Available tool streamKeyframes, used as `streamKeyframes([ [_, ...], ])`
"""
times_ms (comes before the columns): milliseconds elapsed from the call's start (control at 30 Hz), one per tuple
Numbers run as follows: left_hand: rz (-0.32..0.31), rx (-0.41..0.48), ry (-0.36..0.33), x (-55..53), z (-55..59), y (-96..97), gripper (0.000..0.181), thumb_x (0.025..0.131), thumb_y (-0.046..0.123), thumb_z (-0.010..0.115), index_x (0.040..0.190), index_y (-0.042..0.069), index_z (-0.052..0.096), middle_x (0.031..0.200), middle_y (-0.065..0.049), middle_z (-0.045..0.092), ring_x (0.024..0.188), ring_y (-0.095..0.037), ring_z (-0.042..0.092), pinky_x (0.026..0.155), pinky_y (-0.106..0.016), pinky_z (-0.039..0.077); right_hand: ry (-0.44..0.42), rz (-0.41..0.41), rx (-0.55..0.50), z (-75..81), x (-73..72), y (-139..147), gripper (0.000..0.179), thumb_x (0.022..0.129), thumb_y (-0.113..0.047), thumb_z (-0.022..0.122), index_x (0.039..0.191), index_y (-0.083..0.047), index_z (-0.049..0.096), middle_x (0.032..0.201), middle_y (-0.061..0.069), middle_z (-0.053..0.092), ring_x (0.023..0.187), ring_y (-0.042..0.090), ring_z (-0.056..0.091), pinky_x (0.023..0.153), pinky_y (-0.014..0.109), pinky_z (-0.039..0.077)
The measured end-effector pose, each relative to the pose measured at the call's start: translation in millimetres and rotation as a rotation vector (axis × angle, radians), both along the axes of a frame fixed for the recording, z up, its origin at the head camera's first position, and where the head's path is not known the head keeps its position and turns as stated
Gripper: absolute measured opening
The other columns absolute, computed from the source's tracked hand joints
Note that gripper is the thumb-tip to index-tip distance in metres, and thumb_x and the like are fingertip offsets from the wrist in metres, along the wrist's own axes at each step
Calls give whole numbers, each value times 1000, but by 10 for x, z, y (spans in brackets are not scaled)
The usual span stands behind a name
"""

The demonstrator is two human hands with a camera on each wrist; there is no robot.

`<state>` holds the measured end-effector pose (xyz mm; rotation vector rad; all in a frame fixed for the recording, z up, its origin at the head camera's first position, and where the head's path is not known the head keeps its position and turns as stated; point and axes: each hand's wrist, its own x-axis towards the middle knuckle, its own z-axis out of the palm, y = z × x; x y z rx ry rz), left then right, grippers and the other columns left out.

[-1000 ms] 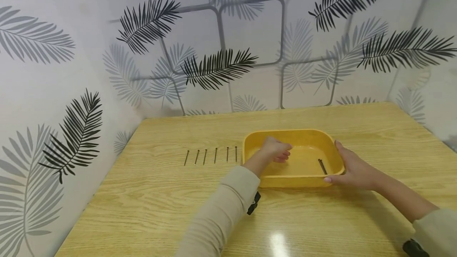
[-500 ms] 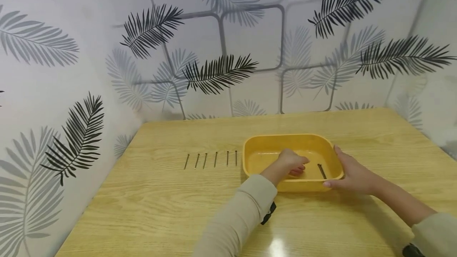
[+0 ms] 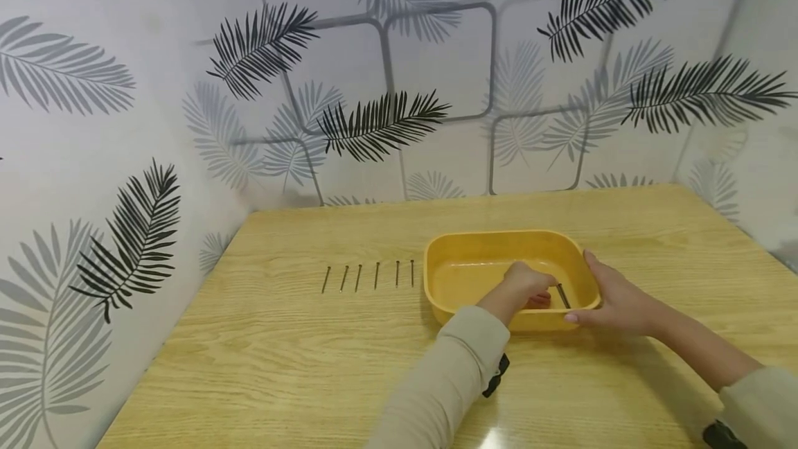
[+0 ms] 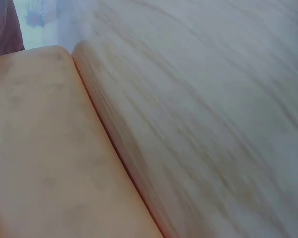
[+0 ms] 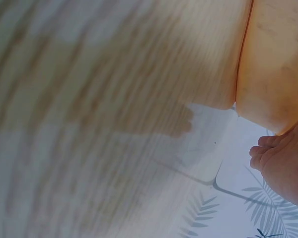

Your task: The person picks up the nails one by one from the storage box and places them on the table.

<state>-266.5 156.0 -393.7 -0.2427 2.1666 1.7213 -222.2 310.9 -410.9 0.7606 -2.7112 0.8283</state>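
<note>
In the head view my left hand (image 3: 525, 285) reaches into a yellow plastic tray (image 3: 464, 235), its fingers loosely bent. Its foremost fingertip is at the heads of a few dark nails (image 3: 564, 296) lying close together at the tray's right end; no nail shows between the fingers. With my right hand (image 3: 623, 300) I grip the tray's right end, thumb on the front rim and fingers along the side. In the right wrist view part of that hand (image 5: 288, 166) shows beside the tray wall (image 5: 270, 64). The left wrist view shows the tray's outer wall (image 4: 49, 148).
Several nails (image 3: 377, 276) lie spaced in a row, roughly parallel, on the wooden table (image 3: 262, 352) left of the tray. Behind the table rises a wall (image 3: 436, 61) with a leaf pattern.
My left hand has moved right inside the tray, from its left half to the nails. My right hand stays on the tray's right end. The row of nails is unchanged.
</note>
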Motion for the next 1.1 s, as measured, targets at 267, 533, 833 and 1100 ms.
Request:
streamKeyframes([
  [267,64,-18,-10,11,5,108,41,78,0,67,114,-3,47,72,-18,61,73,-34,68,68,-38,59,-9,-5,-4,3,17,-4,100,70,-27,79,139,13,19,121,22,53,97,19,53,76,15,43],
  [533,89,-64,-10,37,15,195,28,76,-3,67,101,-7,56,80,-17,55,68,-30,67,64,-35,59,-25,-15,-18,3,39,-30,103,71,-26,79,140,16,16,130,29,46,111,33,50,85,6,37],
  [833,64,-67,-17,36,-17,241,40,76,-8,65,113,-9,50,104,-23,52,71,-31,68,66,-36,58,-5,0,-4,2,29,-59,98,71,-26,79,138,15,20,121,20,54,101,20,53,79,16,46],
  [1100,43,-64,-19,57,7,280,21,75,-6,66,94,-9,57,78,-15,57,71,-29,67,68,-35,58,-37,-10,-7,12,48,-46,103,73,-28,77,141,16,13,132,30,43,115,35,48,87,8,37],
])
